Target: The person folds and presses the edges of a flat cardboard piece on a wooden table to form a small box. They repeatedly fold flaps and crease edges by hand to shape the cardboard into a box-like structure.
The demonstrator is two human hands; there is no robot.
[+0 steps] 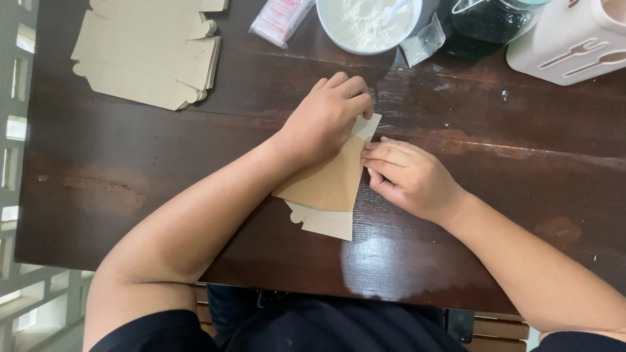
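Dark brown wooden worktop [130, 169], glossy, worn in pale streaks. At its middle, flat cardboard box blank [326, 186], pressed down by left hand [326, 117], fingers curled on far corner; right hand [407, 176] pinching right edge. Far left: stack of blanks [147, 55]. Far right: bowl of white powder [368, 26], dark jar [482, 26], pale cutlery holder [574, 42]. Slatted railing [16, 117] at left.

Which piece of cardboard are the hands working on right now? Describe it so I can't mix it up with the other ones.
On the dark wooden table, look to the middle near the front edge. The flat brown cardboard box blank lies there, pressed by the left hand and right hand. Unlike the stack of box blanks at the far left corner, it is a single, partly folded piece.
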